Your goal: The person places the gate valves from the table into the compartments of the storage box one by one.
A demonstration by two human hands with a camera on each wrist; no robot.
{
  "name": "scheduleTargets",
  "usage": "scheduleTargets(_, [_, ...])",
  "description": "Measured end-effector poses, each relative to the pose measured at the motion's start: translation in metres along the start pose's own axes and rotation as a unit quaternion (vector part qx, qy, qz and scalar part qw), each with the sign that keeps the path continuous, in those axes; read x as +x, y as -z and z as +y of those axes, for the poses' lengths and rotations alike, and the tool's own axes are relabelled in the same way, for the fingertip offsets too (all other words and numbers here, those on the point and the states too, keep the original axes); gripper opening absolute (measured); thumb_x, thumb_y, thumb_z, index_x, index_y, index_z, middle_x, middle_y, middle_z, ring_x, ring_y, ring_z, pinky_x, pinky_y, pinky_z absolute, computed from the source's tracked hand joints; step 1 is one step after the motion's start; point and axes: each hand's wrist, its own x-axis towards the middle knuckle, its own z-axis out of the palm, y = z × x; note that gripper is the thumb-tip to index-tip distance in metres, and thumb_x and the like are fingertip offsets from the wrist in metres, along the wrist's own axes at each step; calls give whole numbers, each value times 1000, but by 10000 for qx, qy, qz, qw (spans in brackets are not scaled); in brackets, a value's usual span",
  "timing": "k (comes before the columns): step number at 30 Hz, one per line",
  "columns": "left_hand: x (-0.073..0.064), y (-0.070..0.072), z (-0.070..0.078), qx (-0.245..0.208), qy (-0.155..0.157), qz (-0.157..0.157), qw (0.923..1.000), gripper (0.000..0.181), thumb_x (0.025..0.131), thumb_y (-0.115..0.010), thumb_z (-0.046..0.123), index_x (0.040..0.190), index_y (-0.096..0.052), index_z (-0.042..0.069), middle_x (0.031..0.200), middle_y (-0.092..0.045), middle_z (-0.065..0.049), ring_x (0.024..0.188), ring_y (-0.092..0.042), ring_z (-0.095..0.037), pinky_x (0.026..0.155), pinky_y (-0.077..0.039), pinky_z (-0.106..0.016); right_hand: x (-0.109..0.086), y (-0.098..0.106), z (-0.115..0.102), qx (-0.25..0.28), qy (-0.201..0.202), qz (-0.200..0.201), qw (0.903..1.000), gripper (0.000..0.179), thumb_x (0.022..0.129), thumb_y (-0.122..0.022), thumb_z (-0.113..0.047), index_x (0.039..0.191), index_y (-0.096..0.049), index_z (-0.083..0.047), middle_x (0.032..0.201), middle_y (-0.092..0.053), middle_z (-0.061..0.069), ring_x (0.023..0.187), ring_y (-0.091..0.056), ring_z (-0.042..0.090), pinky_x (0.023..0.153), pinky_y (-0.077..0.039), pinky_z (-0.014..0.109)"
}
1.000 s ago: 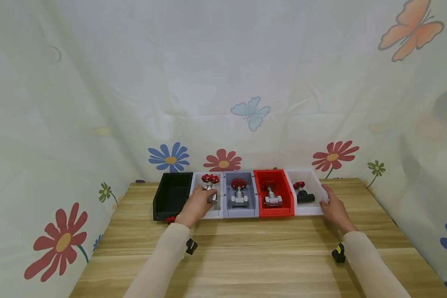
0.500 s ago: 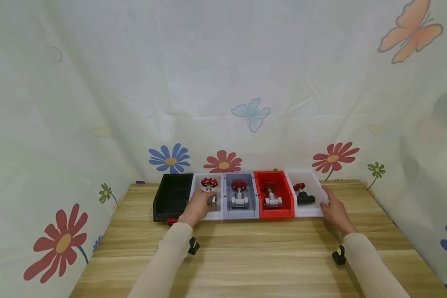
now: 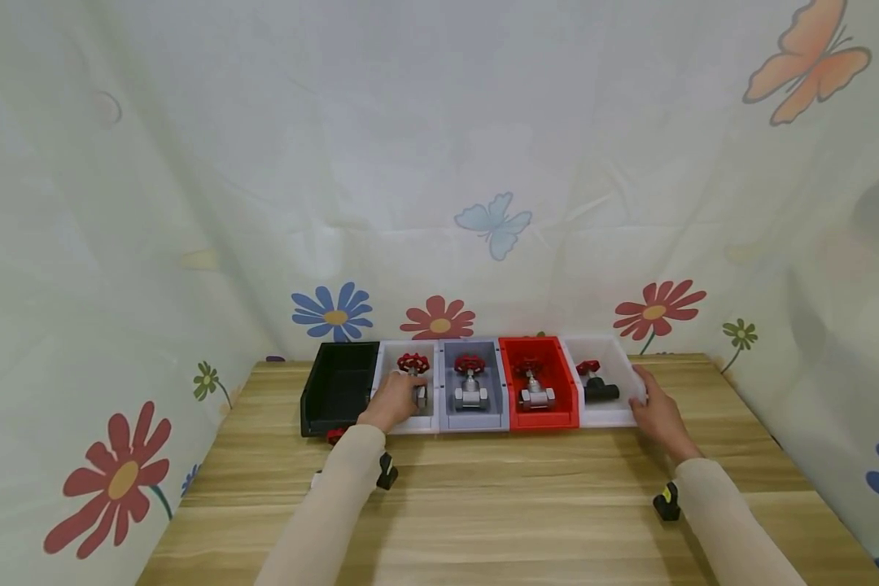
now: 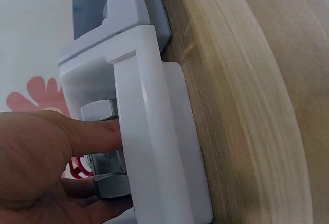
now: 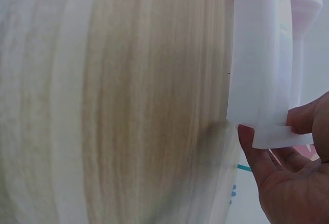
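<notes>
My left hand [image 3: 391, 400] reaches into a white bin [image 4: 149, 136], second from the left in the row. It grips the silver body of a gate valve [image 4: 112, 185], thumb on one side and fingers on the other. The valve's red handwheel [image 3: 413, 363] points toward the back of the bin. At the row's right end, my right hand [image 3: 659, 411] pinches the side wall of another white bin [image 5: 275, 64], thumb inside and fingertips outside. That bin holds a black tee-shaped valve [image 3: 601, 389] with a red handwheel.
A grey bin [image 3: 471, 420] and a red bin [image 3: 544, 420] each hold a silver valve with a red wheel. A black bin [image 3: 339, 387] stands at the left end. In front of it, a red handwheel [image 3: 334, 436] shows on the wooden table [image 3: 527, 513], partly behind the left sleeve.
My left hand has lowered the valve a little within the white bin, and its wrist has shifted slightly right. The right hand stays on its bin wall.
</notes>
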Motion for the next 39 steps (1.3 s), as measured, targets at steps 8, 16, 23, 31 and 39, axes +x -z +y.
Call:
scheduleTargets(8, [5, -1, 1, -9, 29, -141, 9999, 47, 72, -82, 2, 116, -72, 14, 112, -73, -12, 101, -66, -28, 82, -54, -40, 0, -1, 1, -42, 25, 27, 10000, 63, 93, -50, -1, 151, -25, -1, 129, -48, 43, 103, -58, 50, 85, -49, 59])
scheduleTargets(16, [5, -3, 4, -71, 326, -266, 9991, 44, 75, -80, 2, 118, -72, 13, 117, -71, -12, 108, -65, -28, 90, -54, -42, -2, -1, 0, -29, 12, 41, 10000, 62, 93, -50, -1, 150, -26, 0, 129, -49, 43, 104, -58, 51, 85, -49, 59])
scheduleTargets(23, [7, -9, 1, -88, 452, -402, 9981, 43, 80, -73, -1, 121, -71, 13, 122, -69, -13, 109, -64, -29, 85, -54, -40, -1, -1, 1, -15, 44, 46, 10000, 62, 93, -50, -1, 150, -25, 0, 129, -48, 44, 103, -58, 51, 84, -49, 58])
scheduleTargets(31, [5, -13, -2, -28, 403, -365, 9985, 38, 84, -65, -4, 116, -73, 13, 118, -70, -12, 109, -65, -29, 89, -54, -42, 0, -5, 1, 21, 53, 147, 9999, 62, 92, -51, -1, 149, -28, 0, 127, -51, 42, 96, -60, 45, 80, -49, 54])
scheduleTargets(39, [7, -16, -1, -2, 344, -346, 9988, 36, 85, -63, -5, 114, -74, 14, 116, -71, -13, 107, -65, -31, 90, -54, -44, 0, -4, 2, 32, 14, 149, 9999, 63, 92, -51, -1, 150, -27, -2, 128, -50, 42, 99, -59, 47, 80, -50, 54])
